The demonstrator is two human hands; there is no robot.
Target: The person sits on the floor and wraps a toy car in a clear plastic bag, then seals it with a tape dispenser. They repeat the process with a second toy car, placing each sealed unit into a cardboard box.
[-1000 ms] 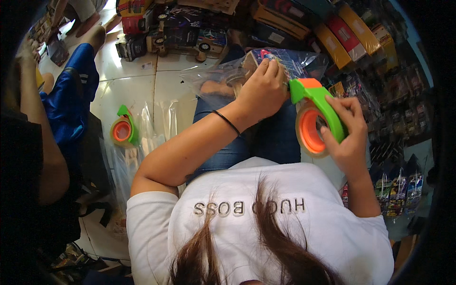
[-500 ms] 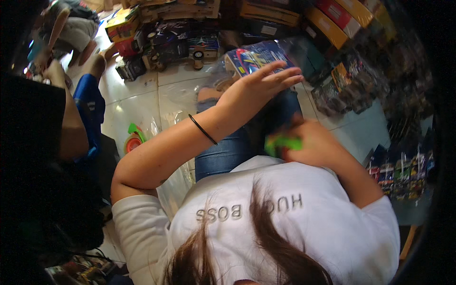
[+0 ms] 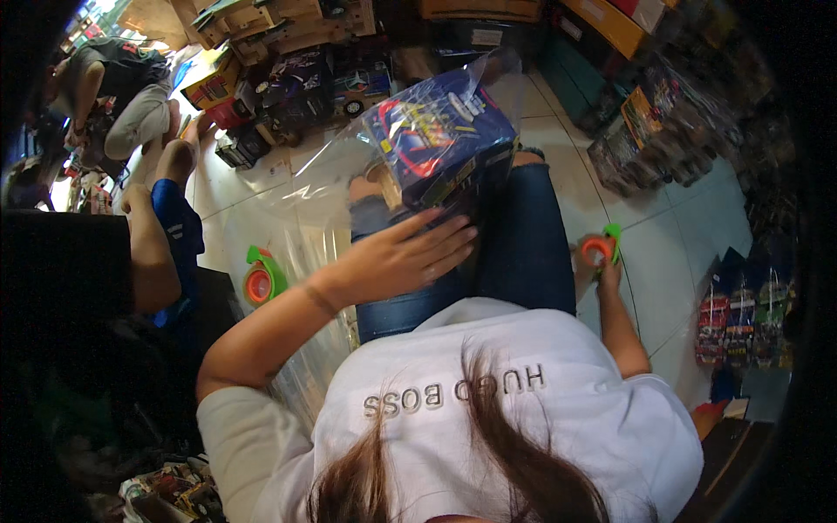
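A dark blue printed box [image 3: 445, 131] in a clear plastic bag [image 3: 327, 174] rests tilted on my thighs. My left hand [image 3: 405, 261] lies along the box's near lower side, its fingers stretched out; the fingertips touch or nearly touch the wrapped box. Off to the right of my knee and low by the floor, my right hand [image 3: 609, 275] grips a green tape dispenser with an orange roll [image 3: 600, 250]. Whether that dispenser touches the floor I cannot tell. Another green and orange tape dispenser [image 3: 261, 279] sits on the left.
Clear plastic sheets [image 3: 309, 331] lie beside my left leg. Toy vehicles [image 3: 353, 91] and boxes line the far side. Wrapped packs [image 3: 641, 139] stand at the right, with colourful packages [image 3: 741, 318] nearer. Another person [image 3: 144, 113] sits at the far left, near a blue cloth item [image 3: 179, 231].
My left hand has come down from above the box to its near side. My right hand has moved from my lap out to the right with the tape dispenser.
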